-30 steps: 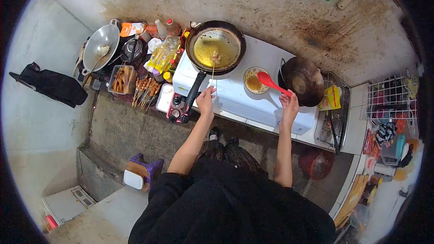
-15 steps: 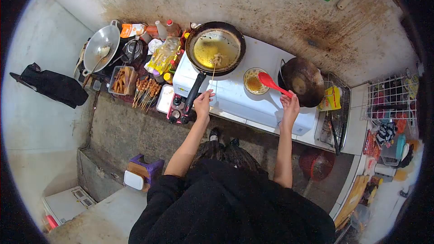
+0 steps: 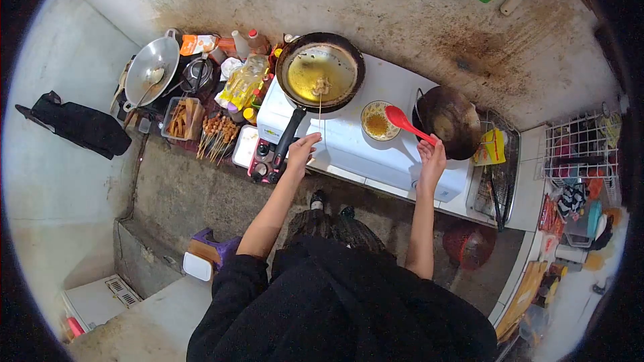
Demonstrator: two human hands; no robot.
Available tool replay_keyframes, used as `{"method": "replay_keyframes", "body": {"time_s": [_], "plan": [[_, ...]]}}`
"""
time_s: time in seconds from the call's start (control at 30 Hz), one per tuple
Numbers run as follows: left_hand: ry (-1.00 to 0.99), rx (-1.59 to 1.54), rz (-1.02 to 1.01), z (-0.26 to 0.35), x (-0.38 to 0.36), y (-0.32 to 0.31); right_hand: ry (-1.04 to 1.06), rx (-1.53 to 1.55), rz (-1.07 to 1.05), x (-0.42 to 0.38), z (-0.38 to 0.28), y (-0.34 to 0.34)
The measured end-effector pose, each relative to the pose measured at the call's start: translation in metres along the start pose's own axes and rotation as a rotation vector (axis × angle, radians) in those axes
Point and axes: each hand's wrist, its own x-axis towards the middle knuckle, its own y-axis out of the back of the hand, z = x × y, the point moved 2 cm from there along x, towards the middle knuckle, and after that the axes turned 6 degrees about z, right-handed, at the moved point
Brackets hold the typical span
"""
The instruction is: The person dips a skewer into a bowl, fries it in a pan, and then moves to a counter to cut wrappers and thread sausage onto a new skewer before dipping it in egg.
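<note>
My left hand (image 3: 303,151) is pinched shut on the lower end of a thin skewer (image 3: 320,110). A pale lump of food (image 3: 321,85) at the skewer's upper end is over the yellow oil in the black frying pan (image 3: 360,60), whose handle (image 3: 289,137) points toward me, just left of the hand. My right hand (image 3: 430,162) is closed around the handle of a red spoon (image 3: 402,121). The spoon's head overlaps the right rim of a small patterned bowl (image 3: 366,108) with brown crumbly contents.
A dark wok (image 3: 456,104) stands right of the bowl on the white surface (image 3: 349,142). To the left are a bunch of skewered food (image 3: 218,134), a plastic tub (image 3: 194,119), bottles, and a grey wok (image 3: 137,70). A wire rack (image 3: 580,141) is at far right.
My left hand has shifted slightly right, and the skewer now stands more upright in view, its food slightly lower in the pan. My right hand and spoon have barely moved.
</note>
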Motion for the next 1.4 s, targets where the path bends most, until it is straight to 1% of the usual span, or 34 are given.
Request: {"method": "replay_keyframes", "body": {"time_s": [0.17,0.23,0.27,0.33,0.37,0.57,0.63,0.87,0.93,1.03,1.17,1.23,1.27,1.33,1.37,1.4], "plan": [[0.001,0.023,0.002,0.001,0.000,0.001,-0.001,0.028,0.003,0.000,0.000,0.001],[-0.054,0.010,-0.035,0.001,0.001,0.002,0.000,0.020,0.014,-0.001,-0.001,0.001],[-0.055,0.011,-0.035,-0.001,0.001,0.003,0.000,0.022,0.015,-0.001,-0.002,0.000],[-0.163,0.066,-0.002,0.000,0.000,0.005,-0.004,0.027,0.012,-0.001,-0.002,0.000],[-0.164,0.066,-0.002,0.002,-0.001,0.005,-0.004,0.027,0.012,-0.001,-0.002,0.000],[-0.137,0.061,-0.023,0.013,-0.007,0.010,0.010,0.065,-0.009,0.000,0.000,0.001],[-0.131,0.108,-0.070,0.016,-0.007,0.012,0.014,0.065,-0.016,0.001,-0.001,0.001],[-0.111,0.161,-0.129,0.025,-0.013,0.016,0.017,0.087,0.003,0.001,-0.003,0.005],[-0.023,0.083,-0.123,0.024,-0.019,0.015,-0.002,0.073,0.014,0.002,-0.004,0.007],[0.010,0.009,-0.182,0.021,-0.021,0.017,0.007,0.090,0.007,0.002,-0.004,0.007],[0.001,0.030,-0.166,0.022,-0.023,0.021,-0.011,0.088,0.013,0.003,-0.004,0.007],[-0.083,0.059,-0.091,0.028,-0.027,0.025,-0.003,0.088,-0.009,0.003,-0.005,0.007],[-0.083,0.059,-0.091,0.032,-0.032,0.027,-0.004,0.088,-0.009,0.003,-0.005,0.006],[-0.159,0.212,-0.057,0.041,-0.040,0.031,-0.003,0.086,-0.007,0.002,-0.006,0.006],[-0.158,0.214,-0.057,0.040,-0.038,0.034,-0.004,0.086,-0.006,0.002,-0.005,0.006],[-0.255,0.308,-0.039,0.041,-0.035,0.037,0.001,0.082,-0.008,0.002,-0.005,0.006]]}}
